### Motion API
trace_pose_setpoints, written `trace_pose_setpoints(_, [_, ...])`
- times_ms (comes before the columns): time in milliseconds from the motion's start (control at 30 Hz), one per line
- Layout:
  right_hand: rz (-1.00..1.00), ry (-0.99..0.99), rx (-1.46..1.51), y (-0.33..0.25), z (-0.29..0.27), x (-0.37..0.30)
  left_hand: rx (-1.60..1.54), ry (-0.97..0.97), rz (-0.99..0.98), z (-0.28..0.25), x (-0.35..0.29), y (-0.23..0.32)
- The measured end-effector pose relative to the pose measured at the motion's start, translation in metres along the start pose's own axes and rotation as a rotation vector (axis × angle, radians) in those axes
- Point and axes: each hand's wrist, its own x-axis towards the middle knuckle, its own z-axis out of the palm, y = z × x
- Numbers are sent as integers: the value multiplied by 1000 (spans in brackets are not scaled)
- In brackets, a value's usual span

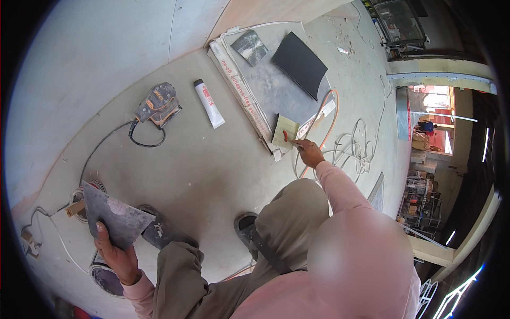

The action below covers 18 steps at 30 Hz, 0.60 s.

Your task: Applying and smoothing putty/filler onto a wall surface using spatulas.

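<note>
My left hand (117,255) grips a dark grey flat plate (109,219) by its lower edge. A pale pinkish smear (117,206) lies on the plate's upper face. Stretched out to the right, my right hand (311,153) pinches what looks like a putty knife at the corner of a large flat carton (241,93). By its fingertips is a pale yellow square piece (283,127) with a red streak on it. The fingers hide part of the grip, so I cannot tell whether knife and square are one piece. A white tube (209,103) with a black cap lies on the floor left of the carton.
An orange-and-black sander (159,103) sits on the floor, its cable running left. On the carton rest a curved black sheet (301,65) and a smeared dark square (249,48). Coiled hoses (353,151) lie at right. Round containers (108,276) stand beside my left arm.
</note>
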Motion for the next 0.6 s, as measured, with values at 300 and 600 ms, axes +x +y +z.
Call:
trace_pose_setpoints(300, [359, -411, 341, -47, -49, 10, -15, -54, -17, 3, -4, 6])
trace_pose_setpoints(600, [393, -414, 984, 31, -28, 12, -9, -21, -22, 11, -8, 7])
